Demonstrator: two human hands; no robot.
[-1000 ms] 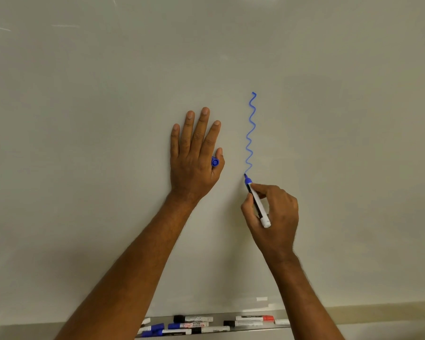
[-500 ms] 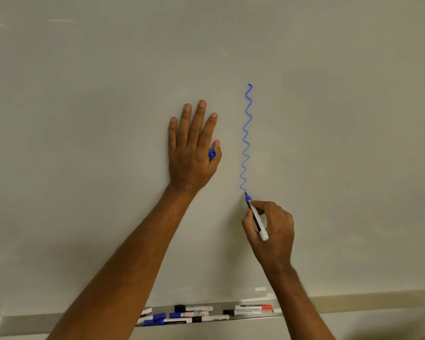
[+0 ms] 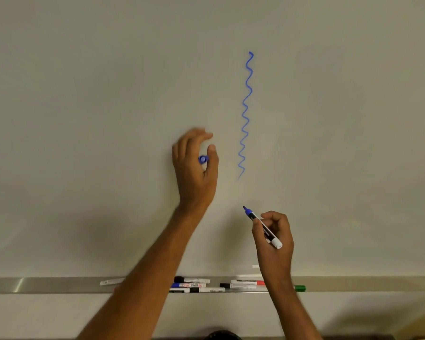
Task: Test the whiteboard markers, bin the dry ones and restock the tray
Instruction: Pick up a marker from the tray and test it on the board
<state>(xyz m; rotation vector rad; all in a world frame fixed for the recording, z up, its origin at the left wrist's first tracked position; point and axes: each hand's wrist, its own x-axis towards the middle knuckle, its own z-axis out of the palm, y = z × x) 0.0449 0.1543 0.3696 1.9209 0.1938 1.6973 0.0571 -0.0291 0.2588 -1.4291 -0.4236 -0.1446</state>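
Note:
My right hand (image 3: 274, 238) grips an uncapped blue whiteboard marker (image 3: 261, 227), tip pointing up-left and just off the whiteboard (image 3: 108, 106). Above the tip runs a long blue wavy line (image 3: 245, 114), strong in colour. My left hand (image 3: 195, 168) is lifted off the board with fingers curled, pinching the marker's blue cap (image 3: 203, 159) between thumb and fingers. Below, the metal tray (image 3: 47, 285) holds several markers (image 3: 198, 285) lying flat: black-, blue-, red- and green-capped ones.
A green-capped marker (image 3: 299, 288) sticks out from behind my right wrist on the tray. One white marker (image 3: 111, 282) lies alone further left on the tray. Pale wall shows below the tray.
The right hand finished the wavy line and pulled the marker down off the board. The left hand lifted from flat on the board and curled around the cap.

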